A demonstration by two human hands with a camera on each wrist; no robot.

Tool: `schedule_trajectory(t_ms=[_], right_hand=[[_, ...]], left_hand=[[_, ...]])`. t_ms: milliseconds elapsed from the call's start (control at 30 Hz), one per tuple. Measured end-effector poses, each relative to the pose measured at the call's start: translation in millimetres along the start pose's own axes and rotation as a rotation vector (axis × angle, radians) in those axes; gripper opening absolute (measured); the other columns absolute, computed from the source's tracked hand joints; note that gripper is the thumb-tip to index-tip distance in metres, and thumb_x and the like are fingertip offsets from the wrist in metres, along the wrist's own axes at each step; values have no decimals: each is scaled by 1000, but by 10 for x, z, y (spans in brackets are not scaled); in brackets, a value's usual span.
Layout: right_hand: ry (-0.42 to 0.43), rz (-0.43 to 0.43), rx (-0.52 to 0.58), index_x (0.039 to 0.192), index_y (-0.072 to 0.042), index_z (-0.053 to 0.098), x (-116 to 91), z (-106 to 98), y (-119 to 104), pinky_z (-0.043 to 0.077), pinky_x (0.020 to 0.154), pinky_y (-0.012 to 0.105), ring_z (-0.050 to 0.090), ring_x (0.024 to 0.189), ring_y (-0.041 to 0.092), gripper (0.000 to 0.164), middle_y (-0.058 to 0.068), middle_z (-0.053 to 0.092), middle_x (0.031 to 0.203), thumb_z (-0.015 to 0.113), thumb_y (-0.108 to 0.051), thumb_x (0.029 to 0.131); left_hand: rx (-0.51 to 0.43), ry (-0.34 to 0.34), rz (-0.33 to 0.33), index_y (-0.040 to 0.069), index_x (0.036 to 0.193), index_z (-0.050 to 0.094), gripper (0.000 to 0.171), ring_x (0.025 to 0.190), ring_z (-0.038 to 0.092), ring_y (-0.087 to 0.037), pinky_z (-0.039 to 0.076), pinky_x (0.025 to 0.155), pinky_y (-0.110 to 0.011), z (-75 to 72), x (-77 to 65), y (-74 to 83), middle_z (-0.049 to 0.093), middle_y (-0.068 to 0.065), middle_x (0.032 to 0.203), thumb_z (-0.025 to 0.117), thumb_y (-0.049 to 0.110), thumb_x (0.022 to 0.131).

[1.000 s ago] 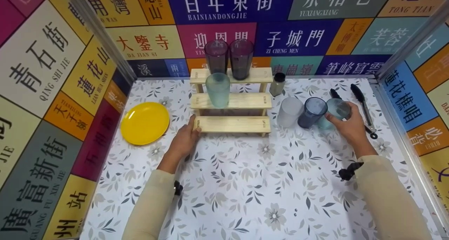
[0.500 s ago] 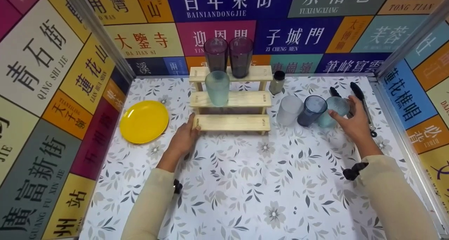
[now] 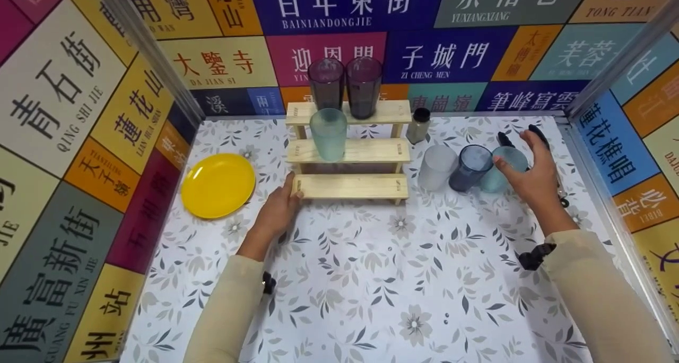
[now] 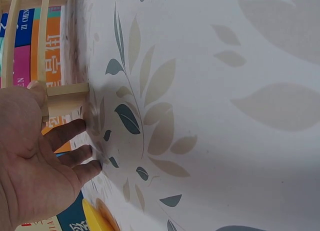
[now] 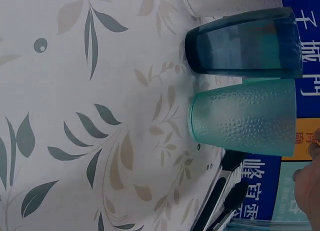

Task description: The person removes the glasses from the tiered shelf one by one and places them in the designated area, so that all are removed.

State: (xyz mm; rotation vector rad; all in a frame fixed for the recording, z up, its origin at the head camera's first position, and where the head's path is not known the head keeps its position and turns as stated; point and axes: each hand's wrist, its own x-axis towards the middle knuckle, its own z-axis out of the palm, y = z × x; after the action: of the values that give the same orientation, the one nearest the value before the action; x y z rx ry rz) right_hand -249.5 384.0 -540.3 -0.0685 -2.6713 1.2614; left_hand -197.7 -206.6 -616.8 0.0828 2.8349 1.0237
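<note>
My left hand [image 3: 278,209] holds the left end of the lowest step of a three-tier wooden rack [image 3: 353,187], thumb on the board. In the left wrist view its other fingers [image 4: 70,135] spread beside the rack's leg. My right hand [image 3: 534,185] is spread beside a teal pebbled tumbler [image 5: 245,118], its fingertips apart from it in the right wrist view. That tumbler stands at the right end of a row with a dark blue tumbler [image 5: 245,46] and a frosted clear one [image 3: 438,167]. Another teal tumbler [image 3: 329,136] is on the middle step, two purple tumblers [image 3: 364,89] on top.
A yellow plate [image 3: 218,186] lies left of the rack. A small jar with a black lid [image 3: 419,127] stands by the rack's right back. Black-tipped tongs [image 5: 215,196] lie behind my right hand. Printed panels [image 3: 345,7] wall the back and both sides.
My right hand has opened and drawn back to the right from the teal tumbler, which stays in the row. My left hand has stayed on the rack.
</note>
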Motion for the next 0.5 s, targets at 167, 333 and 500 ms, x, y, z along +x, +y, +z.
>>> schedule_trajectory(t_ms=[167,333,500], right_hand=[[1,-71,17,173,-27,38,34,117,-144,24,135,65,33,168,34,91,6,42,177,83,-49,97],[-32,-123,25,174,-25,36,35,230,-291,26,134,63,35,166,36,93,7,42,177,84,-47,97],[-79,-154,1,176,-24,32,47,339,-458,26,133,67,36,166,39,97,8,41,178,84,-49,97]], left_hand=[[5,-1,-6,13,179,17,73,147,57,-50,43,124,-63,11,5,-9,58,-35,155,44,45,119],[0,0,-2,13,179,17,72,148,56,-49,42,125,-63,14,9,-17,57,-35,156,44,45,120],[1,1,2,12,179,17,72,147,56,-50,43,124,-64,6,14,-22,57,-36,156,44,45,120]])
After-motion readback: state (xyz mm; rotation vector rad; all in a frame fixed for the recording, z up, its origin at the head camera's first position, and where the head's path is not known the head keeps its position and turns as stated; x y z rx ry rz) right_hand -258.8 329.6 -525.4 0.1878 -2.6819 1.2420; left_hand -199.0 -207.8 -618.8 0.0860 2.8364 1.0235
